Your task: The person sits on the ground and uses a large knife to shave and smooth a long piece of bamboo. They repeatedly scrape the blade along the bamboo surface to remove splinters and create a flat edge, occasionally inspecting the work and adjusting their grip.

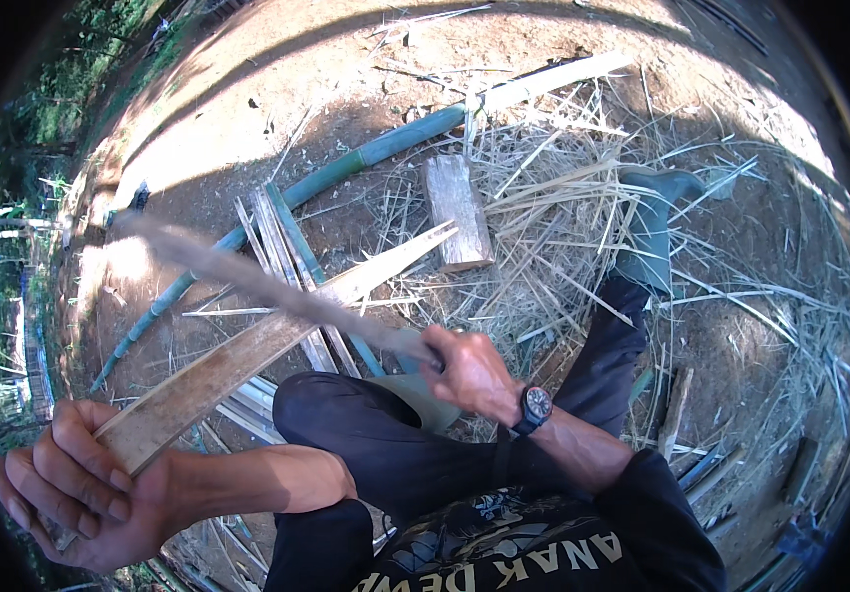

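Observation:
My left hand (84,483) is closed round the near end of a split bamboo piece (203,390), which slants up and away to the right. Its pale far end narrows to a forked tip beside the wooden block (457,217); I cannot tell whether they touch. In front of my lap, my right hand (479,373) is wrapped round the near end of a long, narrow, brown machete-like tool (232,268). Smeared by motion, the tool points far left and passes across the bamboo piece in the picture. Whether the two touch cannot be told.
A long green bamboo pole (336,176) lies on the dirt beyond the block. Several split slats (282,247) lie near my bent knee. Thin bamboo strips (553,247) litter the ground at right, around my booted foot (647,232). Greenery (50,109) borders the far left.

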Available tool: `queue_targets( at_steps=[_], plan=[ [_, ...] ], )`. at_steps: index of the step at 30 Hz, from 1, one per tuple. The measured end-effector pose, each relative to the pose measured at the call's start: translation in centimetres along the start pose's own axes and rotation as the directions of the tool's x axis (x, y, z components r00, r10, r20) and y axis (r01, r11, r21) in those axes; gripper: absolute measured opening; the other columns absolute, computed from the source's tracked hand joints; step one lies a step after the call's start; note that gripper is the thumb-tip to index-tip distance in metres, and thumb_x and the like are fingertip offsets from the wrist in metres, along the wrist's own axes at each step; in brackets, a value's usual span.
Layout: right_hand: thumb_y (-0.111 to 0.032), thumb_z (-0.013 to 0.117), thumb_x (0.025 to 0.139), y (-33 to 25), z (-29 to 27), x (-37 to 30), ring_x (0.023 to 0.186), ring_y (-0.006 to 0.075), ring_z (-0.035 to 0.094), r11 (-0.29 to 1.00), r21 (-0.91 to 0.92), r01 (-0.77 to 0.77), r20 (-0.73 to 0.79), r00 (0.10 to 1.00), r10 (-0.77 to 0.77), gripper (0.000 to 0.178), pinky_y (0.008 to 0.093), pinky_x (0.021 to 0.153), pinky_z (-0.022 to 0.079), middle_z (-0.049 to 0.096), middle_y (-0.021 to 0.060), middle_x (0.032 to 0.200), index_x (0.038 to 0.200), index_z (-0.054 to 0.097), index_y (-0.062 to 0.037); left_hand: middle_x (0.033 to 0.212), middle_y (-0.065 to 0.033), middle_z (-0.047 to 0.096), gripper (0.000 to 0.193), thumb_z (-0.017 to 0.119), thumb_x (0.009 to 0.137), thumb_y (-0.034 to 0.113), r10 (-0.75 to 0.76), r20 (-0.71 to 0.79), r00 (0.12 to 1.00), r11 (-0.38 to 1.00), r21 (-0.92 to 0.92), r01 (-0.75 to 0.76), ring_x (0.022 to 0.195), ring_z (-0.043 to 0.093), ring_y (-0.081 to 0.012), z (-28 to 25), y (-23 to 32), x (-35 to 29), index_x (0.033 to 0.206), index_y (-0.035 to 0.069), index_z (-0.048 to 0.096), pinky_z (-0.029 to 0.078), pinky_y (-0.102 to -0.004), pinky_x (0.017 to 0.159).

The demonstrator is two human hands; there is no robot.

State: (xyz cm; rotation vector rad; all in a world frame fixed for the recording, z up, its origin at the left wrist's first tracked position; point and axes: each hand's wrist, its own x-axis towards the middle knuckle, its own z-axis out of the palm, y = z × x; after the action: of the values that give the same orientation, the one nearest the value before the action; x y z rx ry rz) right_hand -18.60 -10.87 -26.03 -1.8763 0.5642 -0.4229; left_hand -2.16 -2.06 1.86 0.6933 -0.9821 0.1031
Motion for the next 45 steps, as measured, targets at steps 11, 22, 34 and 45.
queue_targets(
  at_steps=[11,22,34,45],
  plan=[
    [-0.007,0.059,0.075,-2.4,-1.3,0.6,0.062,0.0383,0.063,0.997,-0.082,0.01,-0.014,1.0,-0.011,0.017,0.0446,0.06,0.051,0.061,0.0212,0.066,0.09,0.058,0.0006,0.044,0.006,0.035,0.017,0.039,0.087,0.016,-0.027,0.083,0.996,1.0,-0.007,0.027,0.027,0.026,-0.0026,-0.3,0.3,-0.2,0.072,0.01,0.045,0.023,-0.0175,0.029],
    [-0.011,0.06,0.076,-0.2,-1.8,-0.2,0.06,0.0365,0.063,0.99,-0.115,-0.081,0.025,0.996,0.085,0.018,0.0456,0.061,0.051,0.061,0.022,0.065,0.089,0.058,0.0028,0.043,0.0065,0.033,0.024,0.036,0.087,0.017,-0.009,0.132,0.991,0.996,-0.091,0.021,0.028,0.026,-0.003,-0.3,0.0,-0.4,0.066,0.011,0.043,0.023,-0.0163,0.033],
    [-0.013,0.054,0.075,12.5,-2.4,-0.2,0.074,0.0424,0.063,0.783,-0.385,-0.489,-0.108,0.866,0.487,0.021,0.0506,0.073,0.05,0.063,0.0262,0.075,0.088,0.063,0.0013,0.043,0.0072,0.031,0.022,0.038,0.087,0.021,-0.012,0.054,0.998,1.0,-0.027,0.013,0.029,0.024,-0.0045,-0.5,-0.1,-0.1,0.066,0.013,0.041,0.024,-0.0188,0.038],
    [-0.012,0.056,0.075,24.1,-1.4,0.8,0.072,0.0362,0.067,0.706,-0.411,-0.576,-0.135,0.805,0.578,0.019,0.0455,0.068,0.053,0.066,0.0235,0.077,0.085,0.064,0.0015,0.04,0.0062,0.032,0.041,0.033,0.093,0.03,-0.062,0.098,0.993,0.992,-0.101,0.072,0.026,0.024,-0.0052,-2.6,0.5,0.6,0.054,0.019,0.032,0.025,-0.0182,0.037]
  ],
)
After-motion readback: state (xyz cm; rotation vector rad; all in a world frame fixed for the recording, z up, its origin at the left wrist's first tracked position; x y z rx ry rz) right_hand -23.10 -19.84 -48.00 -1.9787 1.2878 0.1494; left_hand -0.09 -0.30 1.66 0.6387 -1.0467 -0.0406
